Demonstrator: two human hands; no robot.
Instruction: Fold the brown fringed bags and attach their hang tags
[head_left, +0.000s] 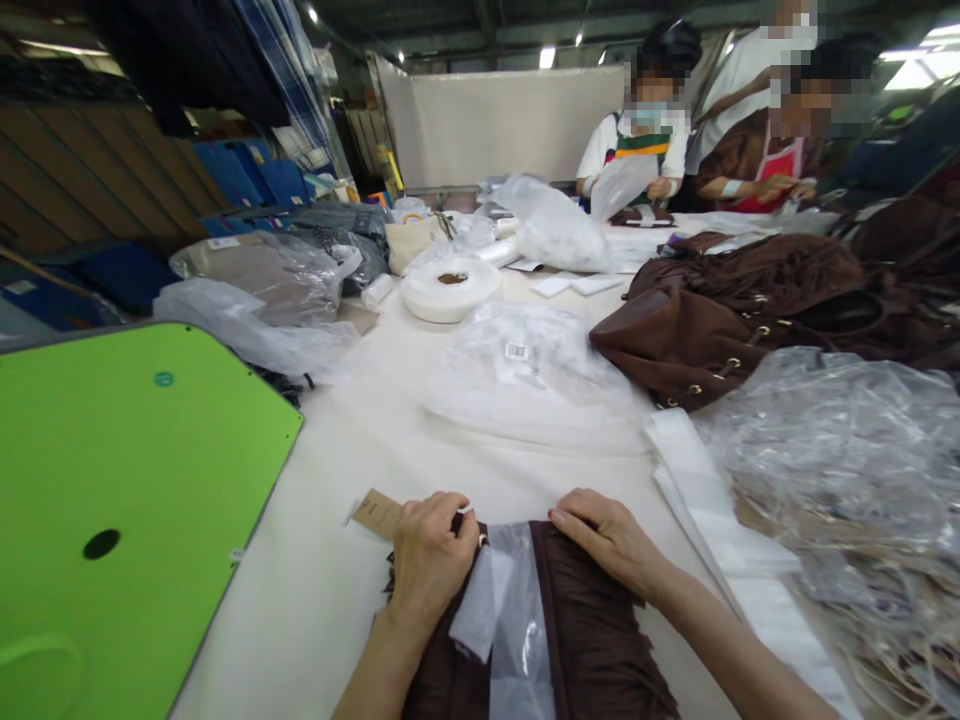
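Note:
A dark brown fringed bag (600, 630) lies on the table right in front of me. Down its middle runs a clear plastic strip (521, 620), and a piece of white foam wrap (476, 610) sits beside that strip. My left hand (435, 550) is closed on the bag's far left edge, its fingers curled near a small metal ring. At the far right edge my right hand (607, 540) grips the bag, thumb on top; its fingertips are partly hidden. A brown paper tag (377, 513) sticks out beyond my left hand.
A green board (135, 480) fills the left side. Ahead lie a plastic bag with a barcode (517, 385) and a white tape roll (450, 290). Brown bags (690, 340), foam strips (712, 510) and crumpled plastic (847, 450) crowd the right. Several people work at the far end.

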